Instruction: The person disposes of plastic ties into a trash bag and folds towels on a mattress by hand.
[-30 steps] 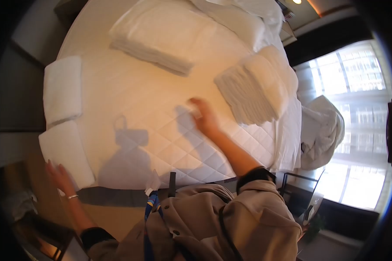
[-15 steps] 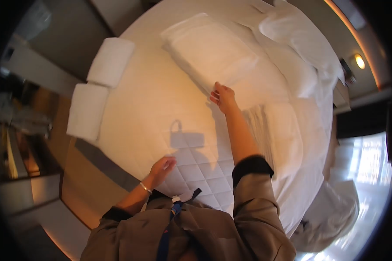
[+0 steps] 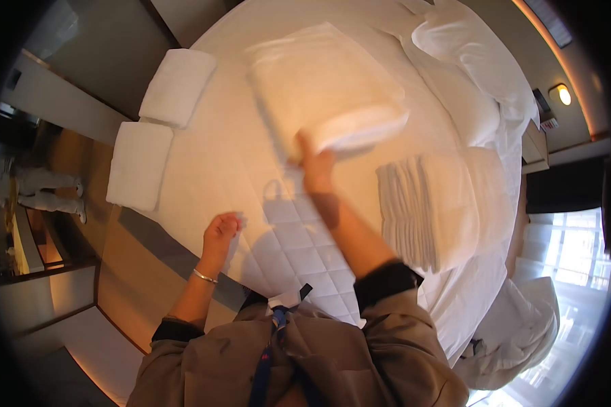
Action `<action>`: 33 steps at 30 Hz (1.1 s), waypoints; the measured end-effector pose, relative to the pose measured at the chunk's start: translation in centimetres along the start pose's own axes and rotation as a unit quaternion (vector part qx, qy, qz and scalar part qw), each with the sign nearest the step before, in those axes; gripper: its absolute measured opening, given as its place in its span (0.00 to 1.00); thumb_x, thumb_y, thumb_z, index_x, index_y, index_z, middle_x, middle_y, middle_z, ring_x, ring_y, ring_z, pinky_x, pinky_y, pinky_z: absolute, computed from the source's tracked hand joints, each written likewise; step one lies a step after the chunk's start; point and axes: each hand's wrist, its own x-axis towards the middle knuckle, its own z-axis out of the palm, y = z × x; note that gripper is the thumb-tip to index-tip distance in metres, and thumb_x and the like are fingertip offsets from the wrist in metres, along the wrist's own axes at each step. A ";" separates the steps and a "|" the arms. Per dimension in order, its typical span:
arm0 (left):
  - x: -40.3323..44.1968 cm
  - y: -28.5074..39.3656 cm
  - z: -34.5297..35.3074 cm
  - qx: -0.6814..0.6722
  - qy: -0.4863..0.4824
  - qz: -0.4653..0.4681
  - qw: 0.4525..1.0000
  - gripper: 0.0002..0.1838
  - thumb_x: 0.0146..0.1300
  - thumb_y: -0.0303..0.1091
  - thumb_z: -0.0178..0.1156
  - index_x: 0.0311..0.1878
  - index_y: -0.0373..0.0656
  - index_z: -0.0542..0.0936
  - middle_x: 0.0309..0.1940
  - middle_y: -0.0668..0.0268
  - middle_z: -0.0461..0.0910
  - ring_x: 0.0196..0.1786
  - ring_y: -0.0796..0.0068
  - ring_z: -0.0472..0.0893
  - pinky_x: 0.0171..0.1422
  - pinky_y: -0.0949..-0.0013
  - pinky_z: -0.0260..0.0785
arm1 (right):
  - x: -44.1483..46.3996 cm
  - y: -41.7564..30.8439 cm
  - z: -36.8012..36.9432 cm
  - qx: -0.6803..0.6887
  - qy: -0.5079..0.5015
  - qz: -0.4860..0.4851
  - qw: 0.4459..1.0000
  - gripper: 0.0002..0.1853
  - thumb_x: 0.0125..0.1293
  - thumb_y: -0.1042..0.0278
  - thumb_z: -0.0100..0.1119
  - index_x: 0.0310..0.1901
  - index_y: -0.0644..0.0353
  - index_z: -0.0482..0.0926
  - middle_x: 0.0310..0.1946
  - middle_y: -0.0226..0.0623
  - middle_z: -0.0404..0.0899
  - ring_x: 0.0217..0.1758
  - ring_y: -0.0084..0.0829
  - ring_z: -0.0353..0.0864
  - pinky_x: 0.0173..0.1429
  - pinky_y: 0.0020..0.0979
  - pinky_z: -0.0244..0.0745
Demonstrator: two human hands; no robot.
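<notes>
A folded white sheet point(image 3: 326, 81) lies near the middle of the bed point(image 3: 244, 129). My right hand point(image 3: 314, 166) is at its near corner, with fingers that look closed on the edge; motion blurs them. Over the quilted near side of the bed, my left hand point(image 3: 222, 230) hovers with its fingers curled in and nothing visible in them. To the right of my right forearm sits a stack of folded white linen point(image 3: 448, 203), its layered edges facing left.
Two folded white bundles, an upper one point(image 3: 176, 88) and a lower one point(image 3: 141, 166), rest along the bed's left edge. White pillows point(image 3: 461, 88) are at the upper right. Bunched fabric point(image 3: 516, 339) is at lower right. A person's legs point(image 3: 51, 190) show at far left.
My right hand has moved left and slightly down, and the folded sheet has turned with its near corner shifted. My left hand has moved left and up, its fingers more curled.
</notes>
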 end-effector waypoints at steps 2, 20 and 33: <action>0.7 0.5 -0.4 0.055 0.061 0.100 0.992 0.13 0.62 0.31 0.56 0.49 0.38 0.72 0.44 0.65 0.75 0.46 0.77 0.74 0.49 0.74 0.68 | -8.0 7.7 2.2 -0.030 -0.098 -0.006 0.995 0.10 0.58 0.64 0.61 0.34 0.63 0.77 0.29 0.32 0.76 0.28 0.22 0.74 0.30 0.28 0.73; 5.9 -1.0 13.0 0.520 -0.083 0.042 0.849 0.33 0.54 0.39 0.60 0.59 0.34 0.60 0.44 0.45 0.69 0.51 0.46 0.71 0.54 0.53 0.66 | -10.6 15.3 -7.4 0.063 -0.124 0.173 0.975 0.12 0.63 0.67 0.52 0.46 0.64 0.75 0.40 0.34 0.77 0.46 0.24 0.73 0.48 0.28 0.69; 3.9 17.6 -10.0 -0.040 -0.174 0.040 0.983 0.27 0.57 0.29 0.60 0.60 0.36 0.66 0.48 0.61 0.75 0.47 0.73 0.77 0.51 0.69 0.71 | -9.9 9.4 -3.0 -0.054 0.047 0.006 0.997 0.22 0.56 0.69 0.61 0.50 0.70 0.71 0.42 0.42 0.77 0.45 0.30 0.75 0.47 0.31 0.72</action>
